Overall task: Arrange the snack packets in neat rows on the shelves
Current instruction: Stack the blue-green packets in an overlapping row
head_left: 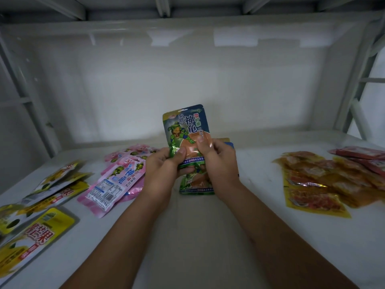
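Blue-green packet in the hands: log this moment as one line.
left hand: grips blue-green packet | right hand: pinches same packet | packet: upright above shelf | pink packets: left

At least 2 green packets (186,126), 4 yellow packets (39,230), 2 hands (164,165)

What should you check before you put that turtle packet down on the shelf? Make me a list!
1. Both hands hold the green turtle packet: ok, left hand and right hand pinch it.
2. Packet upright, front facing out: ok.
3. Matching green packet lies below to line up with: ok.
4. Bare shelf space nearby: ok.
5. Pink packets in a neat row: not ok, they overlap.
6. How many packets the hands hold: cannot tell.
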A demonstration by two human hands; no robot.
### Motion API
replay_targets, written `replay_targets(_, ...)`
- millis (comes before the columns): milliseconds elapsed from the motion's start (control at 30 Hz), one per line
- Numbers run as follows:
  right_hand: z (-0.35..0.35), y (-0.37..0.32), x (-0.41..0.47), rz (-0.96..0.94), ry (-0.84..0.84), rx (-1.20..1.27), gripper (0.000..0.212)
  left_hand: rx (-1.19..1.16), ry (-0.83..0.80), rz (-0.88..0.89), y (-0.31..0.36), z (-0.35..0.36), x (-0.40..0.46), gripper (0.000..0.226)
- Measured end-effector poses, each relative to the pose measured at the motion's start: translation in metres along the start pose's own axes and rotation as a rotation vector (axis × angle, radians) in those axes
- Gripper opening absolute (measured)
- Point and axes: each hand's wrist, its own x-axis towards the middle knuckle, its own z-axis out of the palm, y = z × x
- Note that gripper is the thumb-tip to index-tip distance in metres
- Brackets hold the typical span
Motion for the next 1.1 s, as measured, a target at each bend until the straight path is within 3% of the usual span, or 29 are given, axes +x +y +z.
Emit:
replay_targets(267,-0.001,-0.005,-0.001,-0.120,0.051,-0.069,0.054,-0.034,-0.008,-0.033,0.001,0.004,-0.003,0.017)
replay_targets(467,-0.002,-0.004,-0.001,-0.212,0.076,-0.153,0.038,-0.059,-0.070,-0.090,0.003,0.007,-0.005,0.011)
replay_targets(700,0.000,-0.012,-0.005,-0.055,0.007,-0.059,0.015,-0.050,-0.085,-0.080,0.005,0.006,-0.007,0.017)
replay_targets(967,0.002,-0.009,-0.006,-0.157,-0.028,-0.157,0.057,-0.026,-0.052,-0.133,0.004,0.004,0.000,0.018)
replay_targets(1033,0.002,-0.010,-0.008,-0.170,-0.044,-0.151,0.053,-0.044,-0.057,-0.110,0.004,0.004,-0.002,0.018)
replay_targets(1100,0.001,-0.011,-0.009,-0.146,-0.054,-0.130,0.035,-0.067,-0.055,-0.080,0.003,0.004,-0.002,0.019)
